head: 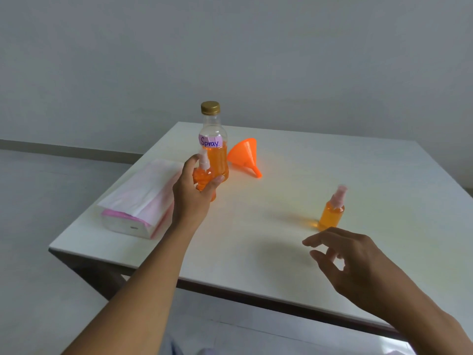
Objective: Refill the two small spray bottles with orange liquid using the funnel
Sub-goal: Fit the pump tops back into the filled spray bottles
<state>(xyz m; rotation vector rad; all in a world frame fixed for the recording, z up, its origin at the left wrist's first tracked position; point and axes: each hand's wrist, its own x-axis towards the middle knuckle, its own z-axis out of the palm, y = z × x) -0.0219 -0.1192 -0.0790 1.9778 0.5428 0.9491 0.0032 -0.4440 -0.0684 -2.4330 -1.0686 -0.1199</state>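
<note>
My left hand [192, 190] grips a small spray bottle [203, 175] full of orange liquid, its pale pump top showing above my fingers. Just behind it stands the large clear bottle [215, 147] with a gold cap and a "Spray" label, partly filled with orange liquid. The orange funnel [244, 155] lies on its side to the right of that bottle, spout toward me. A second small spray bottle [331, 212] with orange liquid stands upright at the right. My right hand [350, 262] hovers open just in front of it, touching nothing.
A pack of tissues in pink-and-clear wrap [138, 201] lies at the table's left side. The white table [281, 252] has its near edge running under my forearms; grey floor and a bare wall lie beyond.
</note>
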